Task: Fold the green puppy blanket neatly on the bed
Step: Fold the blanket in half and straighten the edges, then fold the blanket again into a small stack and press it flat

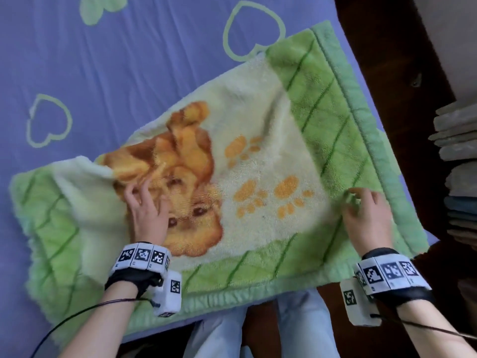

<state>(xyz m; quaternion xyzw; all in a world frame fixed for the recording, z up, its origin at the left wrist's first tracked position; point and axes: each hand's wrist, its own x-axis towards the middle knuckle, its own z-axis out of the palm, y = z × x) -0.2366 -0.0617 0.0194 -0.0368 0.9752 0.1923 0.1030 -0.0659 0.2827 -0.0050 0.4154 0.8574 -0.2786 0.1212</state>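
Observation:
The green puppy blanket (pixel 258 156) lies spread on the bed, its orange puppy picture and paw prints facing up. A folded-over flap at its left end shows the green leaf-patterned border. My left hand (pixel 148 213) rests on the puppy's head with fingers loosely bent, right at the edge of that flap. My right hand (pixel 366 215) lies flat on the blanket's right side near the green border, fingers spread and somewhat blurred. Both wrists carry marker bands with cables.
The bed sheet (pixel 116 60) is purple with pale green hearts. The bed's right edge meets a dark wooden frame (pixel 402 73). A stack of folded cloths (pixel 459 156) sits at the far right. My legs in light trousers (pixel 284 329) stand against the bed's near edge.

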